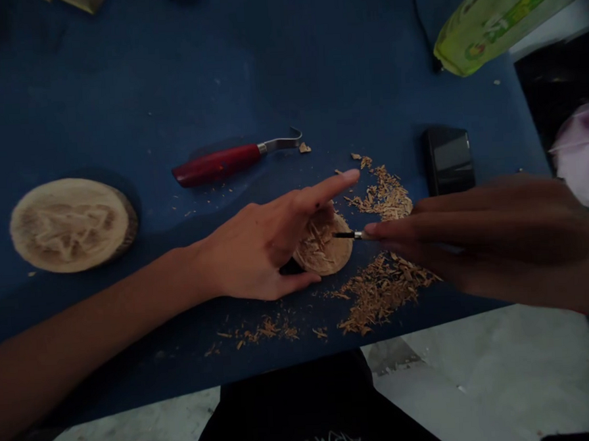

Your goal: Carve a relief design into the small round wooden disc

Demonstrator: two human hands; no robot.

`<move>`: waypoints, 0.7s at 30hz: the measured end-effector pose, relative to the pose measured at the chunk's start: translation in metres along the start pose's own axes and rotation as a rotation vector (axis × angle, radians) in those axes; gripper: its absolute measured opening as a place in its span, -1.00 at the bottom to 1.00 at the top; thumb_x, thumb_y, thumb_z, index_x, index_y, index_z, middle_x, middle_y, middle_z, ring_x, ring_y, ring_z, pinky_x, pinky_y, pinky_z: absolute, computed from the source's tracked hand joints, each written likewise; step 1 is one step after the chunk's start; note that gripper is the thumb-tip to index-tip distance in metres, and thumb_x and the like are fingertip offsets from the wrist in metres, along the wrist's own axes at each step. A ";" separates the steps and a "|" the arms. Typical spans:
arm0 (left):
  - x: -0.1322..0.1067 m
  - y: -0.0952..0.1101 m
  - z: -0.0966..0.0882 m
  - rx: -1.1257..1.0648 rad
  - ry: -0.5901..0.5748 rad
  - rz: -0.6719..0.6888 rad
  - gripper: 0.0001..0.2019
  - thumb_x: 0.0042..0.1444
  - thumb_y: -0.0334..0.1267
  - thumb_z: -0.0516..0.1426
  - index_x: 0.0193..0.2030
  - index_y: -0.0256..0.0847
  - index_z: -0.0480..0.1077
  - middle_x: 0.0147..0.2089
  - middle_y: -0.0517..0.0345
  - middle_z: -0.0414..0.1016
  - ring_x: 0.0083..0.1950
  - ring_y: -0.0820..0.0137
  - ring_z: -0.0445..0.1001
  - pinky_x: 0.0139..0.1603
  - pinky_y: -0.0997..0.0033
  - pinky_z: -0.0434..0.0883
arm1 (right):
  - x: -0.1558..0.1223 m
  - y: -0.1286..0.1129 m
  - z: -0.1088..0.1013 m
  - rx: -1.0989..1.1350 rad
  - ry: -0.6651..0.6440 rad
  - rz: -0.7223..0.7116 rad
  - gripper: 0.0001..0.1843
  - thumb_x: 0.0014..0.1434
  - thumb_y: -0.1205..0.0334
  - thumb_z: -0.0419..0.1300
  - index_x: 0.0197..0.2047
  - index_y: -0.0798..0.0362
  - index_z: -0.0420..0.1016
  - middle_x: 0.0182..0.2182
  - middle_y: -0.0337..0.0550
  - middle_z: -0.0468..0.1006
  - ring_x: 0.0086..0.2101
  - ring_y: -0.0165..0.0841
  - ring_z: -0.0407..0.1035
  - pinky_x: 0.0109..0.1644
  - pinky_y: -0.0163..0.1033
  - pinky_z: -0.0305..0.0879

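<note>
A round wood slice (334, 258) with a rough carved hollow lies on the blue table, some shavings on its face. My left hand (270, 241) grips it from the left, thumb at the near edge and index finger stretched out past the far side. In my right hand (478, 244) is a carving tool (347, 235) with a thin dark metal shaft; its tip meets the slice's carved face. The fingers cover its handle. Heaps of wood shavings (377, 295) lie around the slice, partly under my right hand.
A hook knife (222, 164) with a red handle lies beyond my left hand. At the left rests a larger carved wood slice (70, 225). A black phone-like box (448, 160) and a green bottle or packet (491, 26) are at the right. The blue table's (184, 384) near edge runs above my lap.
</note>
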State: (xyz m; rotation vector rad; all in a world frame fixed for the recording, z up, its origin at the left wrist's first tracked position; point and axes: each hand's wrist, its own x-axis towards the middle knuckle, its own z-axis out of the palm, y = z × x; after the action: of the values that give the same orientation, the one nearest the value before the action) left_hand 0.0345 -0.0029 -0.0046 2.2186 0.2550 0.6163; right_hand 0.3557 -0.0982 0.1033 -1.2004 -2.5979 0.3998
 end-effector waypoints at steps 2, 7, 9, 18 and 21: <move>0.000 0.001 -0.001 0.016 -0.013 -0.035 0.16 0.43 -0.25 0.40 0.96 0.06 -0.19 0.67 -0.23 0.59 0.48 0.00 0.81 0.16 0.16 0.85 | -0.004 -0.009 -0.003 -0.067 -0.034 -0.050 -0.63 0.76 0.43 0.21 0.43 -0.12 0.62 -0.37 -0.40 0.57 -0.49 -0.44 0.24 -0.32 -0.10 0.10; 0.000 0.002 -0.001 0.035 -0.027 -0.075 0.20 0.41 -0.16 0.47 0.96 0.09 -0.17 0.68 -0.21 0.60 0.51 0.00 0.77 0.17 0.20 0.83 | -0.008 -0.024 -0.003 -0.239 -0.092 -0.110 -0.57 0.56 0.55 0.04 0.10 -0.05 0.68 -0.40 -0.26 0.54 -0.50 -0.33 0.18 -0.32 0.00 -0.05; 0.000 0.002 0.000 0.038 -0.021 -0.058 0.21 0.41 -0.15 0.47 0.95 0.12 -0.20 0.66 -0.17 0.61 0.50 0.02 0.77 0.14 0.24 0.82 | -0.007 -0.029 0.001 -0.259 -0.104 -0.100 -0.61 0.44 0.59 0.10 0.00 -0.05 0.64 -0.41 -0.26 0.54 -0.50 -0.34 0.19 -0.32 -0.01 -0.09; 0.000 0.003 0.001 0.036 0.003 -0.044 0.17 0.42 -0.19 0.48 0.94 0.06 -0.12 0.52 -0.12 0.69 0.45 0.03 0.76 0.20 0.19 0.81 | 0.000 -0.047 0.020 -0.336 -0.044 -0.041 -0.56 0.54 0.60 0.02 -0.03 -0.01 0.67 -0.43 -0.25 0.54 -0.53 -0.32 0.23 -0.35 -0.02 -0.04; 0.000 0.001 0.002 0.049 -0.003 -0.028 0.18 0.44 -0.15 0.49 0.94 0.07 -0.15 0.51 -0.10 0.68 0.43 0.03 0.77 0.14 0.21 0.79 | 0.000 -0.030 0.027 -0.055 0.001 -0.011 -0.68 0.69 0.49 0.15 0.20 0.03 0.72 -0.41 -0.35 0.62 -0.51 -0.44 0.41 -0.40 -0.19 0.16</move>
State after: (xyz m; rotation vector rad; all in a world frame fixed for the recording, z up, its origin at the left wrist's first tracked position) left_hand 0.0354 -0.0043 -0.0050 2.2593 0.3016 0.5974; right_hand 0.3258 -0.1204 0.0889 -1.2029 -2.6300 0.3276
